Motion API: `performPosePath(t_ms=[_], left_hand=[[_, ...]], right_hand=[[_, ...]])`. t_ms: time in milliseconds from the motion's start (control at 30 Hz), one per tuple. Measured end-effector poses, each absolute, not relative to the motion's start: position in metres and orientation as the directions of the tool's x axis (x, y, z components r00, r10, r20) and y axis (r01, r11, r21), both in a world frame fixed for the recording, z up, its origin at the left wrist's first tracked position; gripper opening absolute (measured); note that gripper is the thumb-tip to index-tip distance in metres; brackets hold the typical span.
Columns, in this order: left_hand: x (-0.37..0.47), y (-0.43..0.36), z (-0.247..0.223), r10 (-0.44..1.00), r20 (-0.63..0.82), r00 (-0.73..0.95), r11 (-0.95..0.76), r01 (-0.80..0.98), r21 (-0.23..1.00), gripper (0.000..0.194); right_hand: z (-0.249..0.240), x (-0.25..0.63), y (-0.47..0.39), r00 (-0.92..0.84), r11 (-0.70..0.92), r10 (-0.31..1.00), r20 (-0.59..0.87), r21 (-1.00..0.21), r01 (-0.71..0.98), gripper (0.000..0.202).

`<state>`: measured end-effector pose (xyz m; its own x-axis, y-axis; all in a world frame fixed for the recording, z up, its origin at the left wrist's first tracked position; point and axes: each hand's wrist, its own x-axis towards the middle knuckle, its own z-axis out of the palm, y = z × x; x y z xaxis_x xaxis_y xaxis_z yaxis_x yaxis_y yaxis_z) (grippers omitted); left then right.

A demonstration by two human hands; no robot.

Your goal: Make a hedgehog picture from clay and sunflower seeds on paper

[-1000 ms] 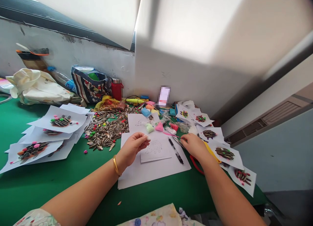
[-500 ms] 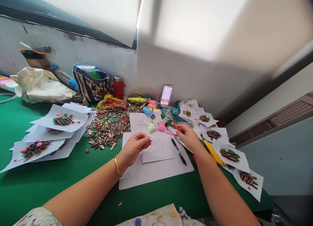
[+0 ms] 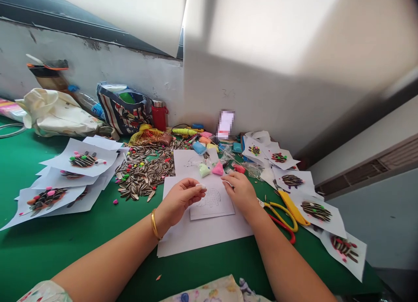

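My left hand (image 3: 181, 201), with a gold bangle at its wrist, pinches a small white lump (image 3: 200, 187), which looks like soft clay, between thumb and fingertips. Below it lies a small white card (image 3: 214, 211) with an animal outline drawn on it, resting on larger white paper (image 3: 202, 240). My right hand (image 3: 242, 194) hovers over the card's right side, thumb and forefinger apart with nothing visible between them. Just beyond the hands are pink clay (image 3: 217, 168), pale green clay (image 3: 204, 170) and red clay (image 3: 238, 168), partly in clear wrappers.
Sunflower seeds (image 3: 146, 175) are heaped at left. Papers with seed-and-clay animals (image 3: 89, 159) lie on the left, with more such papers (image 3: 315, 209) along the right. Yellow-and-red scissors (image 3: 282, 215) sit beside my right forearm. A red bottle (image 3: 159, 117) and bags stand behind.
My right hand has moved left and nearer, from the clay wrappers to over the drawn card. The scissors now show; the black pen is hidden. My left hand still pinches the white lump.
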<state>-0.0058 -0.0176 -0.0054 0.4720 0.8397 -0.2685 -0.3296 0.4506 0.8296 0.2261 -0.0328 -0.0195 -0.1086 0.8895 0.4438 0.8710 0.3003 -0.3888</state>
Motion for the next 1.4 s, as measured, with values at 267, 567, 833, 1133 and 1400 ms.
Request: performPosePath(t_ms=[267,567,833,1133,1400], left_hand=[[-0.002,-0.025,-0.005,0.802,-0.266,0.536,0.473,-0.296,0.83,0.026],[-0.002,-0.027,-0.004,0.768,-0.267,0.582,0.455,-0.201,0.868,0.024],[-0.003,-0.026,-0.003,0.776,-0.257,0.576,0.409,-0.149,0.9,0.026],[-0.002,-0.028,-0.004,0.786,-0.222,0.577,0.344,-0.11,0.933,0.025],[-0.002,-0.026,-0.007,0.819,-0.204,0.536,0.334,-0.156,0.93,0.026]], right_hand=[[-0.008,0.179,-0.062,-0.201,0.572,0.766,0.61,-0.505,0.646,0.031],[-0.008,0.18,-0.062,-0.19,0.57,0.778,0.599,-0.545,0.615,0.014],[-0.01,0.183,-0.062,-0.15,0.55,0.797,0.586,-0.598,0.583,0.011],[-0.011,0.182,-0.062,-0.137,0.554,0.799,0.585,-0.628,0.546,0.018],[-0.011,0.181,-0.062,-0.173,0.579,0.786,0.593,-0.61,0.54,0.03]])
